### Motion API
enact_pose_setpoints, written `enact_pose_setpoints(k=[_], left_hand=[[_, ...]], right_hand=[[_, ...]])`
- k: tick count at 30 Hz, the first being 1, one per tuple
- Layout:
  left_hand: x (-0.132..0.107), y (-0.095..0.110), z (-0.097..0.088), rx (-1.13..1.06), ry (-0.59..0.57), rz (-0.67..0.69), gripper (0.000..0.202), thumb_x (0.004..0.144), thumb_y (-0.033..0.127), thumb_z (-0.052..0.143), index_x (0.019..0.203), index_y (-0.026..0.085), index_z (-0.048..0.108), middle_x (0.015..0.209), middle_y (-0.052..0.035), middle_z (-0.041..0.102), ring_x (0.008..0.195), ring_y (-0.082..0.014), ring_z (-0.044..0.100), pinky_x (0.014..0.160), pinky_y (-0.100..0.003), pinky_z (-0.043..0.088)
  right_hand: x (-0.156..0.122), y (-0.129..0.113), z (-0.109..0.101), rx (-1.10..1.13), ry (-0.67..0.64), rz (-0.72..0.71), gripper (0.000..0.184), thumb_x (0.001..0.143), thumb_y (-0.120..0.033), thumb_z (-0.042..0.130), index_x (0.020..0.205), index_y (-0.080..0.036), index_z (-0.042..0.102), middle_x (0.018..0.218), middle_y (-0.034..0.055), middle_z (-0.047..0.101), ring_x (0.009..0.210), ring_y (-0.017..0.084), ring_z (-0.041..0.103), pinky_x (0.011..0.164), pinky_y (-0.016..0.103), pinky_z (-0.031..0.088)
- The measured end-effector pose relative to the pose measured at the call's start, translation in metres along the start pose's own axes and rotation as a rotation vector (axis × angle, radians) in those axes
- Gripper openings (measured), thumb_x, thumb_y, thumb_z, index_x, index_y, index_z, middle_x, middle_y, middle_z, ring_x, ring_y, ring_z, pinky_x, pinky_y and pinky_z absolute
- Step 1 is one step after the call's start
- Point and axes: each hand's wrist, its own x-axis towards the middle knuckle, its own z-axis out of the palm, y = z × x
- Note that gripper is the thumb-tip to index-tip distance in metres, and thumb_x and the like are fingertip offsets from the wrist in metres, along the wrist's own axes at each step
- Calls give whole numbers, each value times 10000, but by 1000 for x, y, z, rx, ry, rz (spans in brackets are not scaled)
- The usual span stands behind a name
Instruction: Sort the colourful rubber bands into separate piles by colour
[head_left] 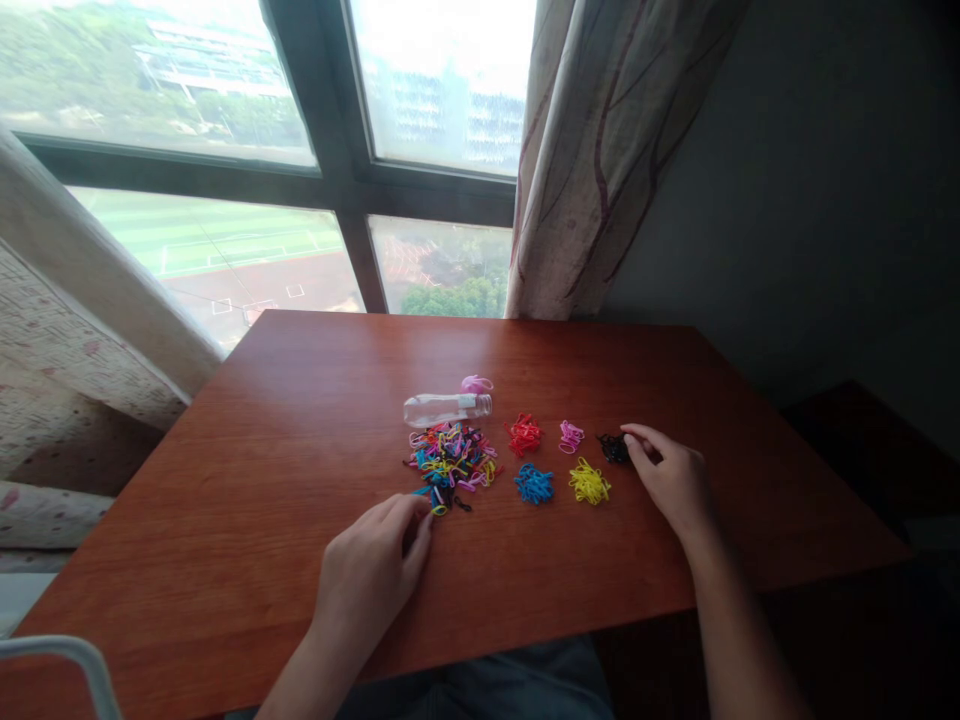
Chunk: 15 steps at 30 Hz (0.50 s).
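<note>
My left hand rests at the near edge of a mixed pile of small coloured rubber bands. Its thumb and forefinger are bent together beside a few blue and yellow bands; what lies between them is hidden. At the right, my right hand has its fingertips pinched at a small heap of black rubber bands. Between the hands lie separate heaps of red bands, pink bands, blue bands and yellow bands.
A clear plastic bottle lies on its side behind the mixed pile, with a pink looped item beyond it. The brown wooden table meets a window and curtains at the back. A white curved bar stands at lower left.
</note>
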Motion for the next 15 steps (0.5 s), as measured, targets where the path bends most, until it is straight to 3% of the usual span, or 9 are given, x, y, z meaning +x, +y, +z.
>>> enact_pose_setpoints(k=[11, 15], left_hand=[[0, 1, 0, -6, 14, 4, 154, 913, 299, 501, 892, 247, 645, 882, 10, 754, 788, -197, 698, 604, -273, 428], [0, 1, 0, -21, 21, 2, 159, 916, 300, 494, 898, 249, 643, 895, 11, 756, 797, -193, 702, 614, -270, 440]], right_hand=[[8, -1, 2, 2, -126, 56, 387, 866, -432, 486, 986, -185, 758, 655, 20, 653, 583, 167, 584, 598, 275, 424], [10, -3, -1, -14, -114, 57, 389, 871, -430, 483, 1012, -187, 752, 639, 12, 641, 575, 168, 582, 590, 279, 413]])
